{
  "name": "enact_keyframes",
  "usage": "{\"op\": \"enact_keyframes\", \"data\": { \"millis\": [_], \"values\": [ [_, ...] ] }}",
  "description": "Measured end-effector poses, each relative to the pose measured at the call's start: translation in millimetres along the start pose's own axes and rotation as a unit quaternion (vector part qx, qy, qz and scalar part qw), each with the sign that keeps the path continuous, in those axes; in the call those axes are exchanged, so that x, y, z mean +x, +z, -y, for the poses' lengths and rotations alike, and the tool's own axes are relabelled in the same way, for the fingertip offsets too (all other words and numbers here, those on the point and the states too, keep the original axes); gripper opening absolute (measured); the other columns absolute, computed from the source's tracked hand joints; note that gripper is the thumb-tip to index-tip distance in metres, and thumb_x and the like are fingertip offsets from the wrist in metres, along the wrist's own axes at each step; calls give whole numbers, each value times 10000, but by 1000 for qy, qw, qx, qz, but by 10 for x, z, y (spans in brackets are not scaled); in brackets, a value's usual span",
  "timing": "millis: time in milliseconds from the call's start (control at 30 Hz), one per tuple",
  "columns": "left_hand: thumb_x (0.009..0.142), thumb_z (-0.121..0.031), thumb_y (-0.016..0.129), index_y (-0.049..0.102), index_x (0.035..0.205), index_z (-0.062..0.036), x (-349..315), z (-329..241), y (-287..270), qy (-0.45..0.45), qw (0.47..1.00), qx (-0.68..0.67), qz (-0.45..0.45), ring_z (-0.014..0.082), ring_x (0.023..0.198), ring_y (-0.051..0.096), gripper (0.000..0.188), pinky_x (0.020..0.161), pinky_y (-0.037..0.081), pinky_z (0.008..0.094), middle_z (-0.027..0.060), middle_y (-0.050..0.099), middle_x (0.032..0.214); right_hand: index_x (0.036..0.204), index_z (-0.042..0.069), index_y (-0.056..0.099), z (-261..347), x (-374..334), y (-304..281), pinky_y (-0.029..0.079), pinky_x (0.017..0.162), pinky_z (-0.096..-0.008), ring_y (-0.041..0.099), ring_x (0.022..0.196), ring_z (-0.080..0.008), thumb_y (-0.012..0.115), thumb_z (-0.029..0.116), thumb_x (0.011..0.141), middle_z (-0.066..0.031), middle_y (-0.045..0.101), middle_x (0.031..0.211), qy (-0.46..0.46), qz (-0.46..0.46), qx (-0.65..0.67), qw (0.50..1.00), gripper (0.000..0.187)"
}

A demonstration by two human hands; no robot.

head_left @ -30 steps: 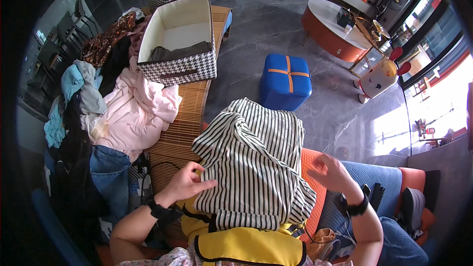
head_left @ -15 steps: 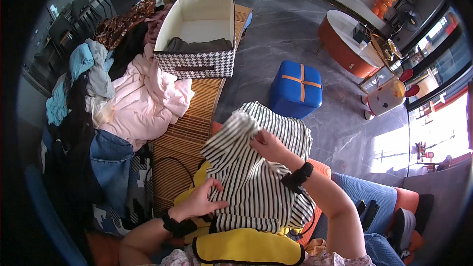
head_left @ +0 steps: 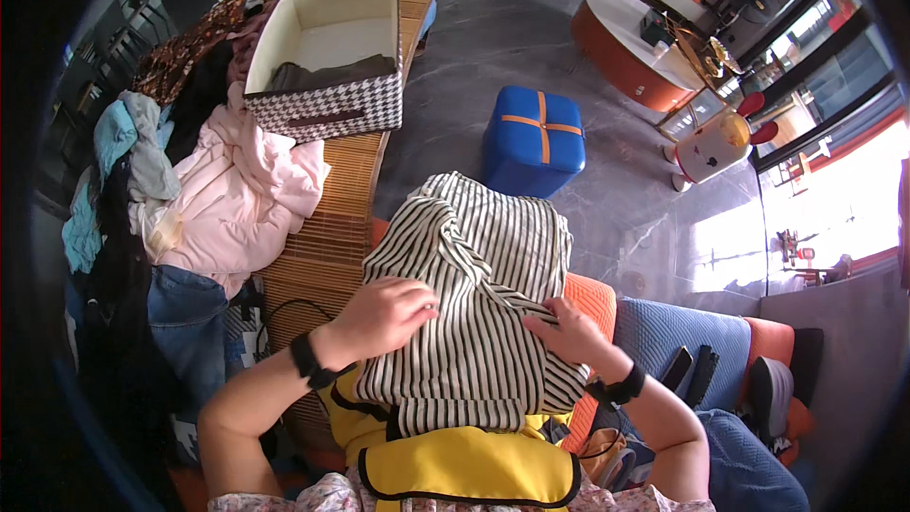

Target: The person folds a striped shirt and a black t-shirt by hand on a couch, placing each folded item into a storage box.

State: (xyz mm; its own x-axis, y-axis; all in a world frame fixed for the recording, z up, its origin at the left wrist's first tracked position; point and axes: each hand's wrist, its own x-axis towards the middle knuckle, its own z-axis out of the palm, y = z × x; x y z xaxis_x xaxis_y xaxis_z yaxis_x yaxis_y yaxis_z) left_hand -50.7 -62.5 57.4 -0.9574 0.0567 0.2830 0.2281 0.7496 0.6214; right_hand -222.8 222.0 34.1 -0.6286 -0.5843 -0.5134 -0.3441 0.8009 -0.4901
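A black-and-white striped shirt (head_left: 455, 322) lies spread and partly folded over my lap, with a twisted ridge of cloth across its upper middle. My left hand (head_left: 387, 320) is over its left side, fingers curled together; whether cloth is caught in them is hidden. At the shirt's right edge my right hand (head_left: 578, 337) is closed, pinching the fabric between thumb and fingers. Beneath the near hem shows a yellow apron (head_left: 469, 466) with black trim.
On the bamboo-mat surface (head_left: 327, 242) at the left stand a houndstooth storage box (head_left: 379, 100) holding dark folded cloth and a heap with a pink jacket (head_left: 237, 194) and jeans (head_left: 190, 313). A blue stool (head_left: 536, 147) stands ahead; orange-and-blue seating (head_left: 682, 337) is at right.
My right hand has moved down and right, from the raised upper part of the shirt to its right edge. That part now lies down. My left hand has shifted upward, and the view has turned slightly.
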Motion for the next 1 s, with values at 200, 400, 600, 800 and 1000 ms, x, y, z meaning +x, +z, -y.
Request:
{"op": "enact_keyframes", "data": {
  "millis": [200,400,600,800,1000],
  "values": [
    [531,-947,527,63,1557,-172,147,430,459,-44,949,179,255,261,1497,21,1367,1143,-38,636,119,13,1621,925,36,639,-107,-91,144,512,650,-476,642,766,-441,559,337,951,-258,638,795,-72,-72,102,990,312],
    [588,-922,529,266,1508,-164,112,588,528,-25,969,137,206,251,1486,93,1221,1138,-20,653,106,132,1602,1031,32,619,-288,-187,99,504,788,-454,617,928,-408,657,281,882,-230,636,962,-90,-94,57,990,293],
    [940,-547,513,614,1265,-96,-114,507,121,-32,992,30,119,225,1311,493,565,1135,284,522,91,564,1362,1327,80,494,-8,-958,-295,359,1066,-480,468,1252,-338,656,95,694,-149,497,1343,-340,77,60,935,654],
    [977,-437,485,621,1265,-120,234,625,401,-21,994,25,107,173,1304,498,449,1121,302,463,57,564,1370,1431,118,394,149,-717,133,343,1049,-482,407,1312,-327,787,257,653,-125,421,1447,-340,8,-159,927,882],
    [996,-500,413,632,1243,-155,286,560,309,-6,967,-1,254,197,1307,490,477,1123,224,603,67,527,1407,1110,25,632,490,-639,-510,538,753,-415,679,815,-330,690,139,669,-148,696,918,-393,-34,15,919,459]
  ]
}}
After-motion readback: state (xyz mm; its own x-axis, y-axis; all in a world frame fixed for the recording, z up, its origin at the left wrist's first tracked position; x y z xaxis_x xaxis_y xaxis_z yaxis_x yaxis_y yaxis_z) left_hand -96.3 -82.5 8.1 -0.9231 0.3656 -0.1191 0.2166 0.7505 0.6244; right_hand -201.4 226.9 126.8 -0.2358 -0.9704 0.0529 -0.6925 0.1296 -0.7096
